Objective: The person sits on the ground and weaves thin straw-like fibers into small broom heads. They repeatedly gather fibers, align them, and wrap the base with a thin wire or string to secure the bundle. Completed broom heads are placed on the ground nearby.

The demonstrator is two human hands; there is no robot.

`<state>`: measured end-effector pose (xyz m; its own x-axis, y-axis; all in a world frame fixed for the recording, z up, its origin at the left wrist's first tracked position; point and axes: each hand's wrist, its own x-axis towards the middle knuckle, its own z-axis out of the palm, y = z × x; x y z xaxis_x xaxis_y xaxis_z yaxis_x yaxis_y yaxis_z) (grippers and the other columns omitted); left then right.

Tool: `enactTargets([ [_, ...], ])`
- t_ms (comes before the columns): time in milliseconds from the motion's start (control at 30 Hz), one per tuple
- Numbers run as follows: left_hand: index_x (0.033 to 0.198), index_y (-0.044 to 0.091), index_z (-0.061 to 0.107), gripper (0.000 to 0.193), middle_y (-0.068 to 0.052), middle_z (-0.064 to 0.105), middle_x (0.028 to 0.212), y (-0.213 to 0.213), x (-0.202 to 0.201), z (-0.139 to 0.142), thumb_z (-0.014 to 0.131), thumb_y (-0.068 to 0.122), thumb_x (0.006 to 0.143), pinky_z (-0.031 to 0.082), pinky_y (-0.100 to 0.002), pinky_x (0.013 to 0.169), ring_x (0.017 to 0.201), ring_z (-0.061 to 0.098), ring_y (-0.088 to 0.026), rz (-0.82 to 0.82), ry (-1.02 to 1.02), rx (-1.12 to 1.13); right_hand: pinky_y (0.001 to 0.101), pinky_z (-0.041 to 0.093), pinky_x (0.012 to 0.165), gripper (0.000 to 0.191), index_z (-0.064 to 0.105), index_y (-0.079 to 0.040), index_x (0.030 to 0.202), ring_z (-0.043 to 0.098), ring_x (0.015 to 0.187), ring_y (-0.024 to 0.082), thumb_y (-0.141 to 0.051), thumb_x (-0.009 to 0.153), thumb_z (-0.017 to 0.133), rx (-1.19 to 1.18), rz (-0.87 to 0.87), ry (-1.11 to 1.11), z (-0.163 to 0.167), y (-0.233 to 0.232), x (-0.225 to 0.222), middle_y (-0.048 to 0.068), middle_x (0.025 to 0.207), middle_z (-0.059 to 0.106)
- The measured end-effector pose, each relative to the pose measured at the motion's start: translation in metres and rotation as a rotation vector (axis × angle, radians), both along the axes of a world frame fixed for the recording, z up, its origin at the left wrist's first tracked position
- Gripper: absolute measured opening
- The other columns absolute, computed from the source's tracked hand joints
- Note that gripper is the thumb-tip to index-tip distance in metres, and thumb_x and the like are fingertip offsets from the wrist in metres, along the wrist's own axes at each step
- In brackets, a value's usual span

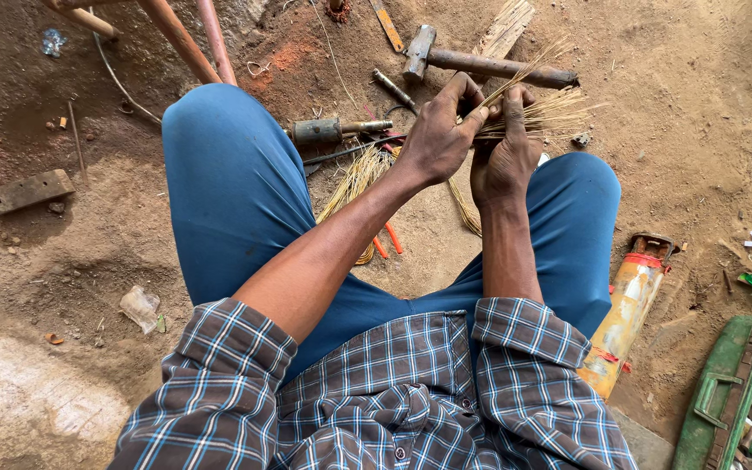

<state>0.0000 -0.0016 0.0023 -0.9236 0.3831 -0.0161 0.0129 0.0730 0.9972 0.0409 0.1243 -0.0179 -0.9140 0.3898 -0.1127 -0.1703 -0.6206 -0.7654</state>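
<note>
My right hand (505, 155) grips a bundle of thin straw-coloured strands (550, 113) that fan out to the right above my right knee. My left hand (439, 130) pinches a few of those strands at the top of the bundle, fingers closed on them. More of the same strands (354, 178) lie loose on the dirt between my blue-trousered knees. I sit low over the ground, both forearms reaching forward from checked sleeves.
A heavy hammer (480, 61) lies on the dirt just beyond my hands, a smaller hammer (332, 130) near my left knee. Orange-handled pliers (386, 239) lie between my legs. An orange cylinder (624, 313) rests by my right thigh, a green toolbox (728, 392) at the lower right.
</note>
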Motion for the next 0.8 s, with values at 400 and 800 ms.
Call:
enactTargets([
  [400, 0.1, 0.008, 0.054, 0.015, -0.005, 0.063, 0.081, 0.001, 0.001, -0.004, 0.055, 0.023, 0.103, 0.056, -0.038, 0.071, 0.077, 0.067, -0.015, 0.037, 0.033, 0.008, 0.0339, 0.062, 0.089, 0.014, 0.063, -0.005, 0.116, 0.069, 0.095, 0.015, -0.015, 0.107, 0.062, 0.018, 0.008, -0.055, 0.006, 0.0, 0.003, 0.003, 0.098, 0.067],
  [800, 0.096, 0.011, 0.051, 0.012, -0.001, 0.056, 0.076, 0.004, -0.002, -0.006, 0.056, 0.02, 0.102, 0.056, -0.037, 0.066, 0.071, 0.062, -0.012, 0.023, 0.003, 0.008, 0.0368, 0.064, 0.097, 0.016, 0.06, -0.005, 0.119, 0.07, 0.105, 0.018, -0.009, 0.104, 0.066, 0.042, 0.004, 0.005, 0.012, -0.001, 0.004, 0.007, 0.11, 0.07],
])
